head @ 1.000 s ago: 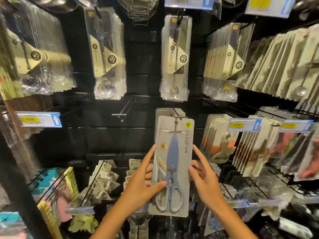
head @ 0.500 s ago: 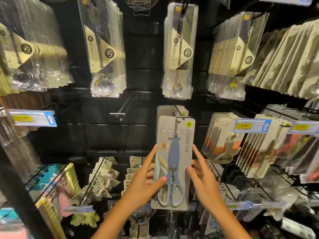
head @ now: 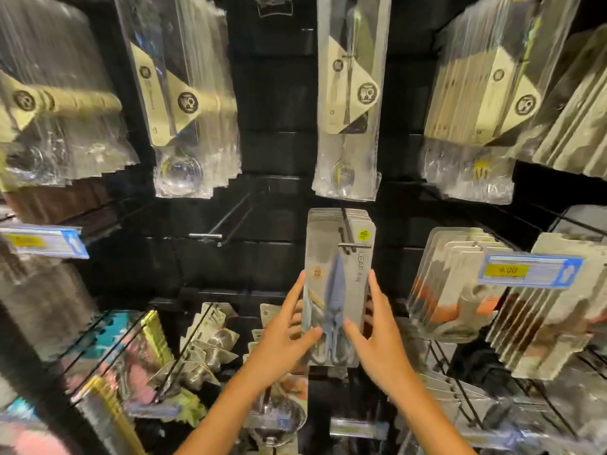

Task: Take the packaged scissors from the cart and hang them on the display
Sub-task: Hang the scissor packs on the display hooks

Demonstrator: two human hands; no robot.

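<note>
1. Both hands are holding the scissors pack (head: 338, 287) by its lower edges: the left hand (head: 282, 343) is gripping the left edge with its thumb laid over the front, and the right hand (head: 377, 346) is gripping the right edge the same way, each grip clamped on the card.
2. That pack is hanging upright on a black wire hook (head: 348, 231), the hook's metal end bar (head: 354, 245) showing in front of the card's top; more packs of the same kind are sitting just behind it on the same hook.
3. To the left, an empty hook (head: 226, 221) is sticking out from the black slatted wall (head: 272, 93), well apart from the hands.
4. Above, clear bags of spoons (head: 348, 103) are hanging just over the scissors pack, with ladle bags (head: 184, 103) to the left and fork bags (head: 476, 103) to the right; each bag is carrying a beige card with a pointed edge.
5. To the right, flat grey carded packs (head: 453, 284) are crowding their hooks behind a blue price tag (head: 528, 269) with a yellow label.
6. Below the left forearm, small carded metal goods (head: 210, 343) are leaning on lower hooks; the colourful packs (head: 131, 356) at the lower left are too blurred to name.
7. The scissors themselves are showing blue-grey blades and pale looped handles under clear plastic on a grey card.
</note>
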